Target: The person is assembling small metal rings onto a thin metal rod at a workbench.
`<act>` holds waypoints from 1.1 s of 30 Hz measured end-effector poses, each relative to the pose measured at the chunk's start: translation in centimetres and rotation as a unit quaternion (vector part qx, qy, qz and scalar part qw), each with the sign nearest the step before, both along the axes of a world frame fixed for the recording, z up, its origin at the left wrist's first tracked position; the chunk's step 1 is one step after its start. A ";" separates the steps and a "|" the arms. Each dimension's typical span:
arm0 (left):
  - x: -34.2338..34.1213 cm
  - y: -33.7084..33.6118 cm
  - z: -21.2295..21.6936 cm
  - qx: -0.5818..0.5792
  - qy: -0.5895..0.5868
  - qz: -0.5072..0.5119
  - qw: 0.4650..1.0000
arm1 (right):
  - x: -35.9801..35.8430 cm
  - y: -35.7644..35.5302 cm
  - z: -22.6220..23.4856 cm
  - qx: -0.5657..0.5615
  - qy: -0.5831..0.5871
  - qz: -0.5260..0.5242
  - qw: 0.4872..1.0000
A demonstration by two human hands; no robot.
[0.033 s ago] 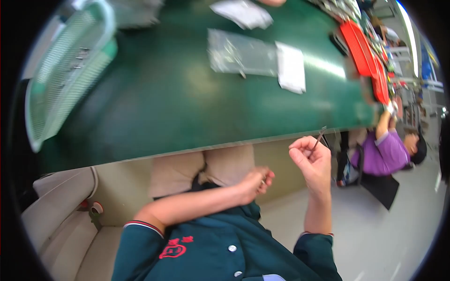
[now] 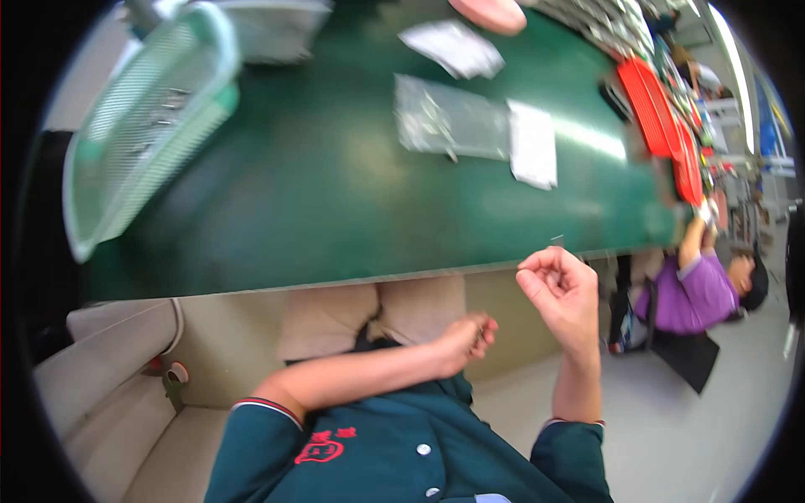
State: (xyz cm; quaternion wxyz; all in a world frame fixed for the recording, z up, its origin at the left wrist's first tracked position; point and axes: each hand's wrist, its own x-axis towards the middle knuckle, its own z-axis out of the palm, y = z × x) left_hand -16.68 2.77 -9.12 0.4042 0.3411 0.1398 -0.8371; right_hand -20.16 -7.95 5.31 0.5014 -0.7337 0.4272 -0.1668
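Observation:
My right hand (image 2: 563,289) is raised at the front edge of the green table (image 2: 302,218), thumb and fingers pinched together. A fine bright tip (image 2: 557,241) shows just above its fingers; it belongs to a thin, slender tool that is mostly hidden by the hand. Lower and to the left, my left hand (image 2: 466,342) is held in front of my body over the lap, its fingers curled closed. Something small may be between them, too blurred to name. A clear plastic bag (image 2: 474,130) lies beyond the hands, touching a white paper slip (image 2: 532,147).
At the left stands a light-green mesh basket (image 2: 109,180) holding small metal parts. Crumpled white paper (image 2: 453,50) and a pink round piece (image 2: 490,12) lie farther back. Red trays (image 2: 650,109) line the right, beside a black object (image 2: 616,101). A person in purple (image 2: 696,293) sits there.
The whole view has shifted, so the table things sit lower and farther right. The dark slender tool in my right hand now shows only its tip. Both hands keep nearly the same pose.

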 end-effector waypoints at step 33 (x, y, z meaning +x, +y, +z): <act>2.0 1.5 1.8 -0.298 -0.088 0.080 0.947 | 4.0 0.9 2.2 -0.109 0.001 0.100 0.989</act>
